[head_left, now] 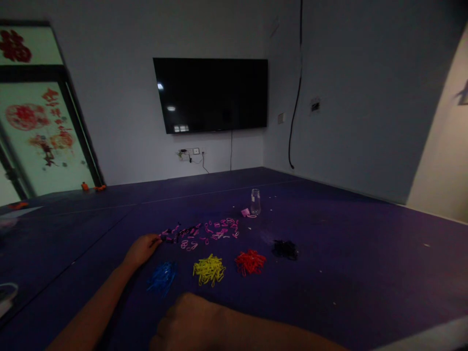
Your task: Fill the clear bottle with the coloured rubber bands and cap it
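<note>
My left hand (144, 249) is at the left end of a loose scatter of pink and black bands (221, 229), its fingers pinched on a small dark band. My right hand (186, 321) is low in the foreground, curled, with its fingers hidden below the knuckles. Between my hands and the scatter lie a blue pile (162, 279), a yellow pile (209, 269) and a red pile (250, 262) of bands. Farther right is a black pile (285, 249). Behind the scatter, a clear jar (255, 202) stands upright beside a small pink piece (245, 212).
The purple surface (347, 253) reaches to the walls. A black television (215, 95) hangs on the far wall, and a dark cable (295, 114) hangs to its right. Small orange objects (85, 186) lie by the door at the left. A pale object (6, 300) is at the left edge.
</note>
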